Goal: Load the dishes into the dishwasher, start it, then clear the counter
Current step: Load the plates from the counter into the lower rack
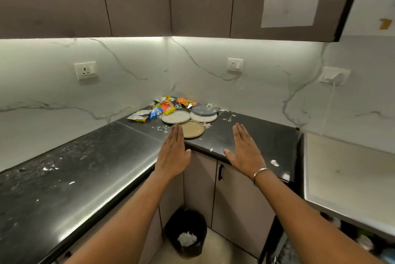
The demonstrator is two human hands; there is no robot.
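The left hand (173, 152) is held out flat, palm down, fingers straight and pressed side by side, holding nothing; its fingertips reach the near rim of a tan plate (192, 128) at about 1 o'clock from the hand. The right hand (245, 150) is likewise flat and empty, fingers together and thumb spread toward 9 o'clock, over the front edge of the black bench (85, 169), with a thin bangle (261, 175) at the wrist. Whether either palm touches the surface cannot be told. Beyond the tan plate, toward 12 o'clock, lie a pale plate (175, 116) and a white plate (203, 117) with a grey plate (204, 109) stacked on top of it. At 11 o'clock from the plates, in the corner of the bench, sits a heap of bright snack wrappers (164, 106). White scraps (274, 162) are strewn across the bench, most thickly around the plates. On the floor at 6 o'clock, below the corner cupboards, stands a black bin (186, 233) with white scraps inside.
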